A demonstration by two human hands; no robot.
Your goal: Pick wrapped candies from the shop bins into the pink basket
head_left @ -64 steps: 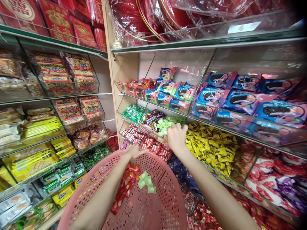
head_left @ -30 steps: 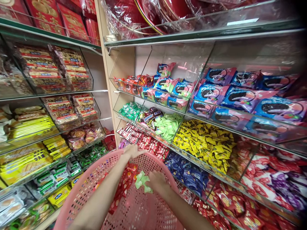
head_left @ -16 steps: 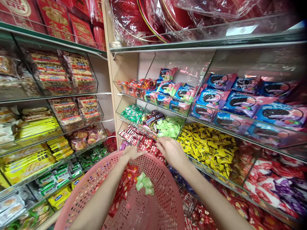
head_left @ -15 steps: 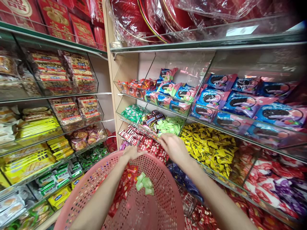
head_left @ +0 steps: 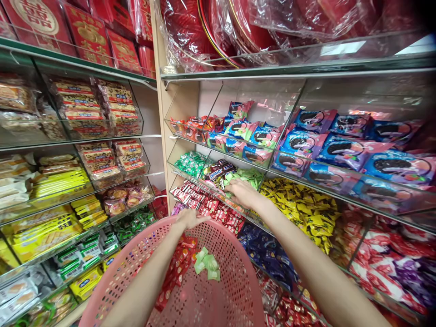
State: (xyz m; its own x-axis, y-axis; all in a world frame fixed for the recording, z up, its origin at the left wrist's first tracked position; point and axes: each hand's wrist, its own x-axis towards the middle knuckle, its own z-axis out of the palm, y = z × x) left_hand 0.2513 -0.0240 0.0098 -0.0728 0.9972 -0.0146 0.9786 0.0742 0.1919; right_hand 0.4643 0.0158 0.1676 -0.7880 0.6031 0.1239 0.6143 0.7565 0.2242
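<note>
My left hand point(head_left: 187, 220) is closed over the far rim of a pink perforated plastic basket point(head_left: 112, 272). Inside the basket lie red-wrapped sweets point(head_left: 177, 272) and a small bunch of light green wrapped candies point(head_left: 207, 264). My right hand point(head_left: 242, 193) reaches beyond the rim into a shelf compartment of the same light green candies point(head_left: 250, 176). Its fingers point down among them, somewhat apart, with the tips partly hidden; I see nothing held. Snickers bars point(head_left: 218, 170) lie just left of that hand.
Clear shelf fronts edge the compartments. Yellow-wrapped candies point(head_left: 301, 209) fill the one right of my hand, with blue packets point(head_left: 303, 141) above. Red-and-white packets point(head_left: 221, 213) and dark blue ones point(head_left: 265, 252) lie below. Packaged cakes point(head_left: 81, 109) line the left shelves.
My right hand has lowered from above the shelf front into the light green candies. My left hand stays on the basket rim, and the basket's contents look the same.
</note>
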